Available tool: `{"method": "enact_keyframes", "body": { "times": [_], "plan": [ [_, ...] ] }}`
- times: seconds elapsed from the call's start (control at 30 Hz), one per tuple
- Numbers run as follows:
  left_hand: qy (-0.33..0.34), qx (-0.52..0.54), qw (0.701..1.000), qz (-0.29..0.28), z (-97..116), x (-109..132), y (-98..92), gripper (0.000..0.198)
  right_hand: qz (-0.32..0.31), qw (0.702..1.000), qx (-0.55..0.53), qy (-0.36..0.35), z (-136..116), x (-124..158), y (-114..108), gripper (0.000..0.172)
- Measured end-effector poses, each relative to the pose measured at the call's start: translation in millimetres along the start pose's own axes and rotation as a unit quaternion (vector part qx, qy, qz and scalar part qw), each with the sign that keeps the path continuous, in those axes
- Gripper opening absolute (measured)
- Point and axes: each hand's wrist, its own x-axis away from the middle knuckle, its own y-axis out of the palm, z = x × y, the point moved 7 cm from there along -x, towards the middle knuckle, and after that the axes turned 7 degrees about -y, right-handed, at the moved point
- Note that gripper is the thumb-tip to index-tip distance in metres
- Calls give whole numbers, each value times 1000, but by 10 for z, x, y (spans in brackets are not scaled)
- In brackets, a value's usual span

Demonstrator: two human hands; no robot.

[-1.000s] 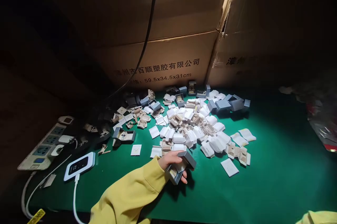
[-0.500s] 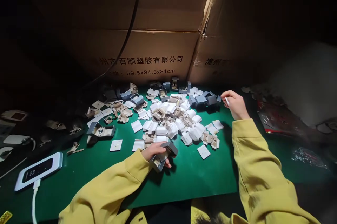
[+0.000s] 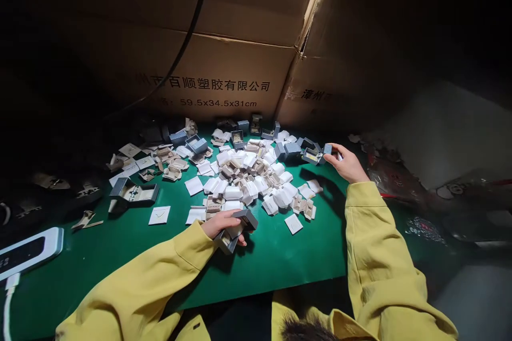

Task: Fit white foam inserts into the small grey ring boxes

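We handle 2 grey boxes on 1 green tabletop (image 3: 280, 261).
L hand (image 3: 221, 222) clamped on open box (image 3: 240, 226); R hand (image 3: 347, 163) touches 2nd box (image 3: 316, 155), grip unclear.

Head-worn camera looks forward and down, close over the green mat (image 3: 304, 261).

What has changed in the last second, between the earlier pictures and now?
The right hand came into view, reached forward past the pile and now pinches a small grey box. The left hand still holds its open grey box on the green mat.
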Motion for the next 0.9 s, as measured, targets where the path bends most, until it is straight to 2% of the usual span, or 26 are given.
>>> {"method": "enact_keyframes", "body": {
  "times": [0.1,0.27,0.33,0.43,0.57,0.63,0.7,0.77,0.83,0.9],
  "plan": [
    [1,2,1000,2,15,-3,8,24,34,997,-74,-12,-80,132,-192,51],
    [-9,-2,1000,19,9,-7,-10,22,7,995,-61,-73,-335,230,-301,47],
    [-11,-1,1000,22,11,-3,-5,22,1,997,-8,-71,-306,215,-274,47],
    [-13,3,1000,27,13,1,0,23,12,995,86,-46,-121,166,-169,48],
    [-15,6,999,36,7,1,-10,25,60,993,102,22,174,140,-3,51],
    [-10,8,999,34,9,1,-10,25,61,990,125,23,161,125,97,51],
    [-8,11,1000,28,7,0,-4,24,62,985,159,2,11,81,184,49],
    [-9,13,1000,23,5,-2,3,24,39,981,183,-43,-228,-13,314,49],
    [-9,12,999,28,8,-3,4,26,-47,976,189,-100,-448,-142,543,59],
    [-9,9,999,40,14,0,1,28,-123,969,179,-116,-525,-274,741,61]
  ]
}}
